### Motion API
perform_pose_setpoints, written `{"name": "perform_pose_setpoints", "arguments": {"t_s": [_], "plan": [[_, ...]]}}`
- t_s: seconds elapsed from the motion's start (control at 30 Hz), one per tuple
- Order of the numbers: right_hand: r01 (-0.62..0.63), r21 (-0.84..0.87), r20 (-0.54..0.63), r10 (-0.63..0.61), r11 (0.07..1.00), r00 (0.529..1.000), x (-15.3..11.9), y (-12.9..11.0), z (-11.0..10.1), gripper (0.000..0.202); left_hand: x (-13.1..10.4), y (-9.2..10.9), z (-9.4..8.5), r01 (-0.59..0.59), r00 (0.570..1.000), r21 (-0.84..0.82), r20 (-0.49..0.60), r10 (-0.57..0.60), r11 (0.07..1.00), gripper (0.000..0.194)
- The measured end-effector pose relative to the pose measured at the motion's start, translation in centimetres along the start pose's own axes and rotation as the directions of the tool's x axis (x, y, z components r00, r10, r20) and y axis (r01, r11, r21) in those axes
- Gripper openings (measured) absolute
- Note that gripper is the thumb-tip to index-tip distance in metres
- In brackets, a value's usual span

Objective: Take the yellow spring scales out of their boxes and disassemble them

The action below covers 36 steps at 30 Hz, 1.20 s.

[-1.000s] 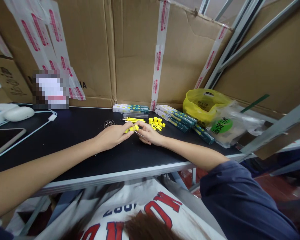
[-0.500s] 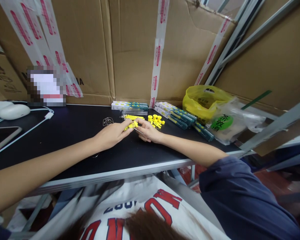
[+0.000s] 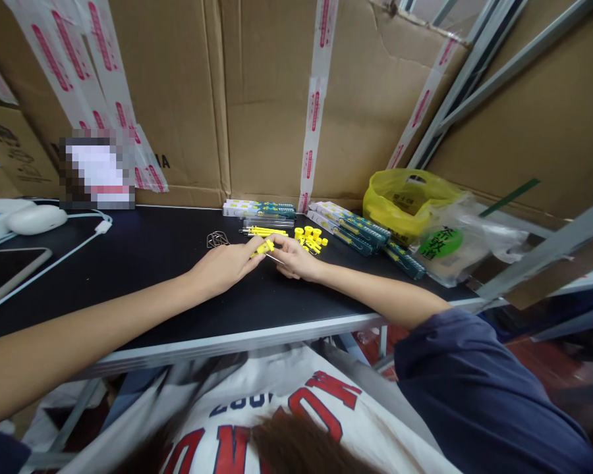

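My left hand (image 3: 225, 264) pinches a small yellow plastic part (image 3: 264, 247) above the black table. Close against it from the right, my right hand (image 3: 296, 258) has its fingers closed on a thin metal wire (image 3: 275, 259) that reaches toward the yellow part. Just behind the hands lie yellow rods (image 3: 265, 232) and, to the right, a pile of small yellow parts (image 3: 312, 237). Bent metal wires (image 3: 217, 239) rest left of the rods. Whether wire and yellow part are joined is too small to tell.
Slim boxes (image 3: 259, 209) stand at the back, with more boxes (image 3: 350, 227) to their right. Beyond them are a yellow bag (image 3: 400, 210) and a clear bag (image 3: 449, 243). A tablet-like device (image 3: 12, 273) and white cable (image 3: 76, 247) lie left. Cardboard (image 3: 267, 99) walls the back.
The whole view has shifted slightly, moving the scene a little to the right. Both hands keep their hold, and the yellow part looks slightly turned between the fingers.
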State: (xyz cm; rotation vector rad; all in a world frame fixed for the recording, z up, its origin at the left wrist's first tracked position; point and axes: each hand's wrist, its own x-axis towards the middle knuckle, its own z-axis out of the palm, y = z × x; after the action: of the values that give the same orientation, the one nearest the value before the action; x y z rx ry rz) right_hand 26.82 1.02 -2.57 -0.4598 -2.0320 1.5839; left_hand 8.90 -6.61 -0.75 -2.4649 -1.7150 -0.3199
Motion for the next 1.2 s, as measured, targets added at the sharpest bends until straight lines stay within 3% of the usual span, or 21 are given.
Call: {"name": "perform_pose_setpoints", "arguments": {"t_s": [0.17,0.3,0.4,0.5,0.57,0.67,0.77,0.83,0.9,1.2], "plan": [[0.002,0.021,0.001,-0.002,1.0,1.0,0.1,0.1,0.0,0.038,0.4,-0.6,0.0,-0.015,1.0,-0.126,-0.021,0.013,0.992,0.031],[-0.024,-0.001,0.031,0.024,1.0,0.999,0.0,-0.1,0.1,0.03,0.8,-1.5,-0.2,-0.053,0.998,-0.446,0.013,0.066,0.894,0.026],[-0.062,-0.116,-0.037,0.059,0.991,0.998,-0.2,-0.2,0.3,0.024,0.9,-1.8,-0.3,-0.006,0.996,-0.655,0.064,0.063,0.756,0.023],[0.001,-0.352,-0.163,-0.063,0.936,0.985,-0.6,-0.4,0.3,0.02,0.7,-1.6,-0.3,0.014,0.997,-0.701,0.06,0.039,0.713,0.023],[0.088,-0.587,-0.179,-0.235,0.805,0.955,-0.8,-0.6,0.2,0.024,0.7,-1.3,-0.4,0.041,0.998,-0.694,0.063,0.004,0.719,0.023],[0.156,-0.849,-0.081,-0.416,0.504,0.906,-0.9,-0.7,0.1,0.03,0.6,-1.0,-0.4,0.074,0.997,-0.657,0.064,-0.043,0.751,0.022],[0.173,-0.951,0.038,-0.459,0.256,0.888,-0.7,-0.7,0.1,0.03,0.7,-1.1,-0.3,0.005,1.0,-0.57,-0.015,-0.016,0.822,0.02],[0.201,-0.965,0.104,-0.46,0.167,0.882,-0.6,-0.5,0.0,0.03,0.9,-1.3,-0.1,-0.062,0.997,-0.519,-0.065,0.033,0.853,0.021],[0.244,-0.957,0.147,-0.466,0.156,0.872,-0.4,-0.2,-0.2,0.03,1.1,-1.5,0.2,-0.106,0.994,-0.5,-0.071,0.082,0.86,0.025],[0.364,-0.891,0.214,-0.455,0.271,0.864,-0.2,0.3,-1.2,0.029,1.4,-1.9,0.2,-0.166,0.984,-0.529,-0.037,0.173,0.832,0.033]]}}
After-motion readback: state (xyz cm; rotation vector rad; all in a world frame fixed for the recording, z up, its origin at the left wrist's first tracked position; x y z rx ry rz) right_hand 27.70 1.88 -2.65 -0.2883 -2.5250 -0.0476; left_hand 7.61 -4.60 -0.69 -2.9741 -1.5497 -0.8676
